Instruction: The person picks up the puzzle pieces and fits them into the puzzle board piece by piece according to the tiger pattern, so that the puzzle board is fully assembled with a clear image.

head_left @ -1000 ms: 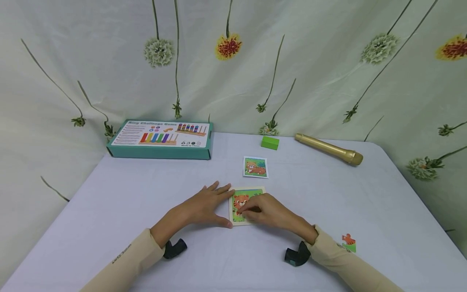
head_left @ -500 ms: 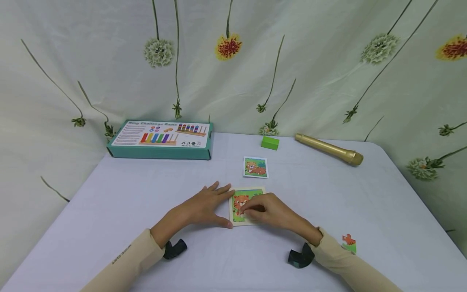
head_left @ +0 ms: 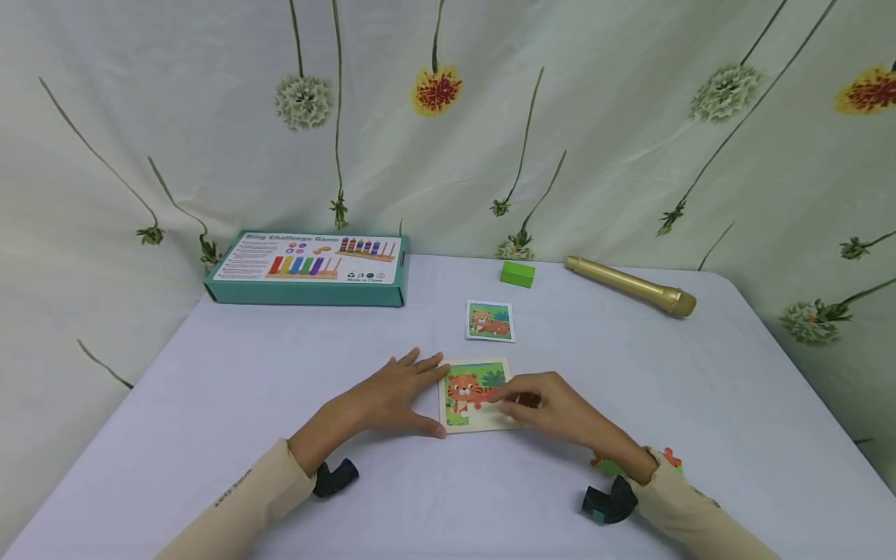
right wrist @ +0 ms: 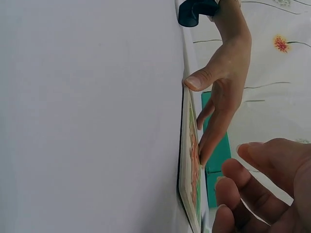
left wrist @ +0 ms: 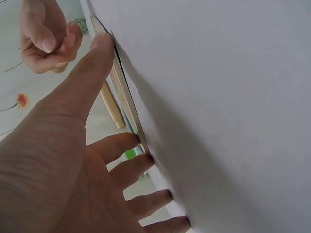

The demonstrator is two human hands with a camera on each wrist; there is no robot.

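A jigsaw puzzle of a tiger [head_left: 463,389] lies in a pale wooden tray [head_left: 484,421] at mid-table; bare tray base shows along its lower right. My left hand [head_left: 395,395] is spread flat, its thumb and forefinger touching the tray's left edge. Just over the tray's right side hovers my right hand [head_left: 556,406], its fingers loosely bent. In the right wrist view, nothing shows between that hand's thumb and fingers [right wrist: 233,174]. Loose puzzle pieces [head_left: 673,457] lie near the right wrist, partly hidden by the arm. A tiger picture card [head_left: 490,321] lies beyond the tray.
A green game box [head_left: 308,292] stands at the back left. Farther back are a green block [head_left: 517,274] and a gold microphone [head_left: 630,286]. A flowered cloth [head_left: 616,155] hangs behind the white table. Black wrist devices [head_left: 610,502] hang under both wrists.
My right hand has drawn back to the right from over the puzzle, uncovering more of the tiger and the bare tray base. The left hand stays in place.
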